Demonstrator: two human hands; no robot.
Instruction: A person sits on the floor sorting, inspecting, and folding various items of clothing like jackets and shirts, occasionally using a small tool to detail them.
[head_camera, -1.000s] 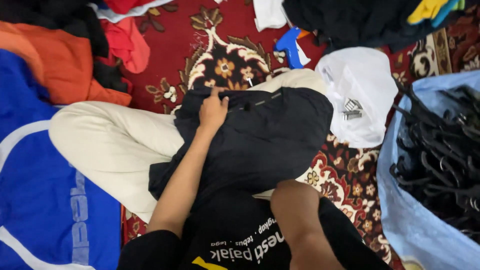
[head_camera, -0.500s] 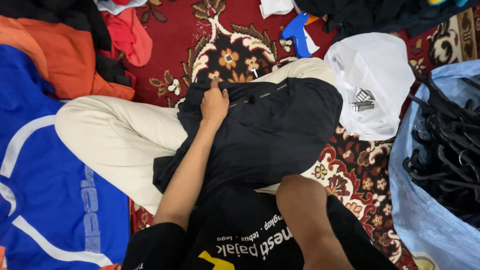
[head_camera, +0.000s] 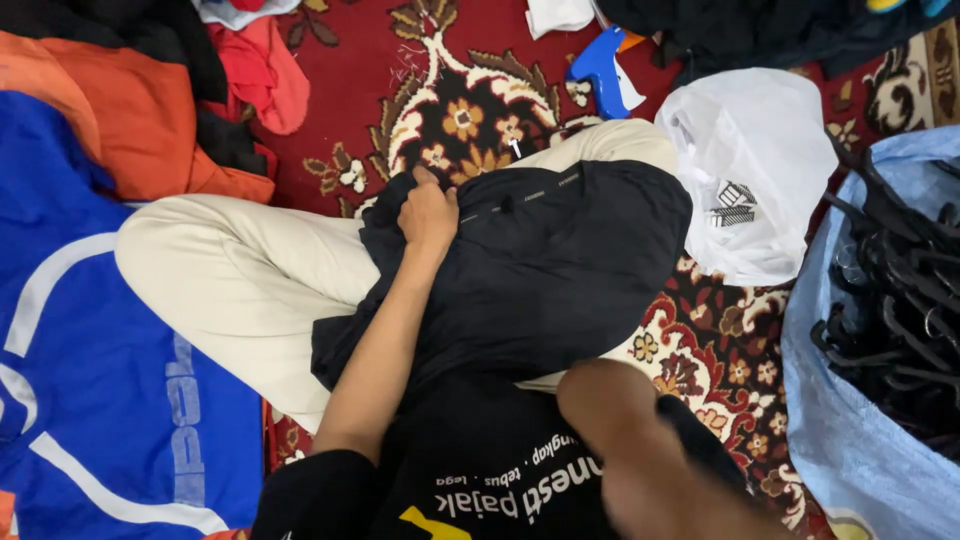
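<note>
A black garment (head_camera: 560, 270) lies spread over my lap, across my beige trousers (head_camera: 240, 280). My left hand (head_camera: 428, 215) is closed on the garment's upper left edge, its fingers curled over the fabric. Only the bent elbow and forearm of my right arm (head_camera: 630, 430) show at the bottom, blurred. The right hand itself is out of sight. A small white tag (head_camera: 517, 150) pokes out just above the garment's top edge.
A patterned red carpet (head_camera: 460, 90) lies under everything. Blue (head_camera: 90, 400) and orange (head_camera: 130, 120) clothes are piled at the left. A white plastic bag (head_camera: 760, 170) sits to the right, with a blue bag of black hangers (head_camera: 890, 300) beyond it. A blue tagging gun (head_camera: 600, 70) lies at the top.
My left hand stays clamped on the same edge of the black garment. My right elbow has shifted slightly right and lower in view. The camera has tilted a little.
</note>
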